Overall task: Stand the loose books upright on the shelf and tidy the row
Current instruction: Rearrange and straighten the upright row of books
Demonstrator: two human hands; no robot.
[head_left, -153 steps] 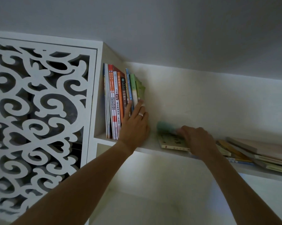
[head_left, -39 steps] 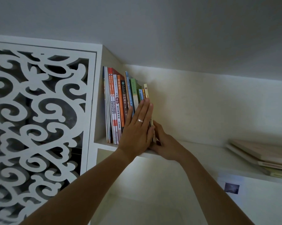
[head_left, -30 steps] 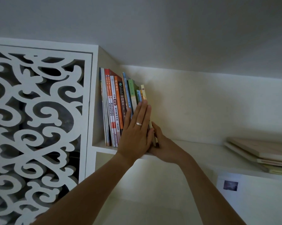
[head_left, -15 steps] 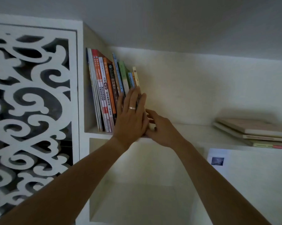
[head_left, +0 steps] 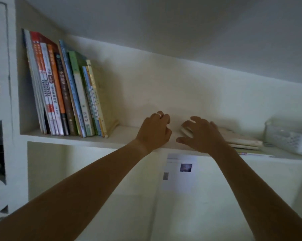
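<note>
Both hands have left the row of upright colourful paperback books (head_left: 66,94) they were pressing a second ago. That row now stands unsupported, leaning slightly against the left end wall of the white shelf (head_left: 122,138), so the last pale yellow book added looks settled.

The left hand (head_left: 154,132) sits well to the right of the row, fingers loosely curled, holding nothing and hovering over bare shelf. Just to its right, the right hand (head_left: 201,134) is spread wide open, palm down, over the near end of the flat stack of pale, cream-covered loose books (head_left: 240,140). Whether its fingertips already touch the top cover cannot be told.

The stack lies partly under and beyond that hand, flat, the next batch to stand up. Further right sits a translucent patterned plastic tub (head_left: 289,138).
</note>
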